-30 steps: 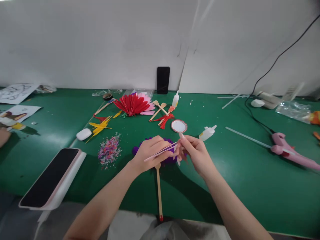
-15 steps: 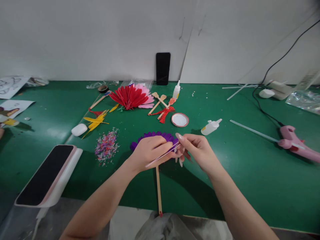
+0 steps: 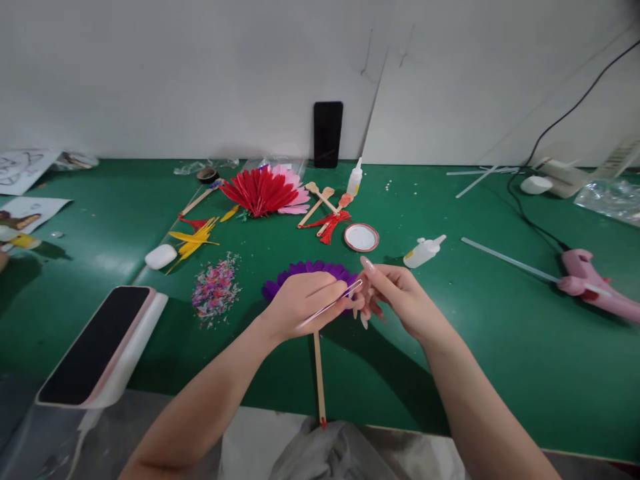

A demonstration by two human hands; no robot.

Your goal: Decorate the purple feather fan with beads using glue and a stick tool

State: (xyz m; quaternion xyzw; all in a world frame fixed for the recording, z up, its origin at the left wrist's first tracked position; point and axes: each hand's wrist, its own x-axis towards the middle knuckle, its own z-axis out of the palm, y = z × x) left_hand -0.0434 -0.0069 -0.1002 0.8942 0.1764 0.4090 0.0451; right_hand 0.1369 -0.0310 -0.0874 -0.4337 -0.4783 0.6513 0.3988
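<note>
My left hand [image 3: 305, 303] grips slim silvery tweezers [image 3: 327, 308] that point toward my right hand. My right hand [image 3: 400, 300] meets the tweezer tips with its fingertips; what it pinches is too small to see. Under both hands lies a purple feather fan [image 3: 310, 272] on a long wooden stick [image 3: 319, 373] that reaches the table's near edge. A small round lid with white contents [image 3: 361, 237] and a small white glue bottle [image 3: 424, 251] lie just beyond my right hand.
On the green table [image 3: 500, 333]: a red and pink feather fan [image 3: 265, 192], yellow feathers [image 3: 193, 241], a heap of coloured flakes [image 3: 216, 291], a white earbud case [image 3: 161, 257], a phone on a stand [image 3: 97, 347], a pink glue gun [image 3: 595, 287] with cable, and a black phone [image 3: 328, 134] leaning against the wall.
The view shifted up slightly. My hands stay together over the purple fan; the tweezers have tilted a little and my right fingertips moved closer to their tips.
</note>
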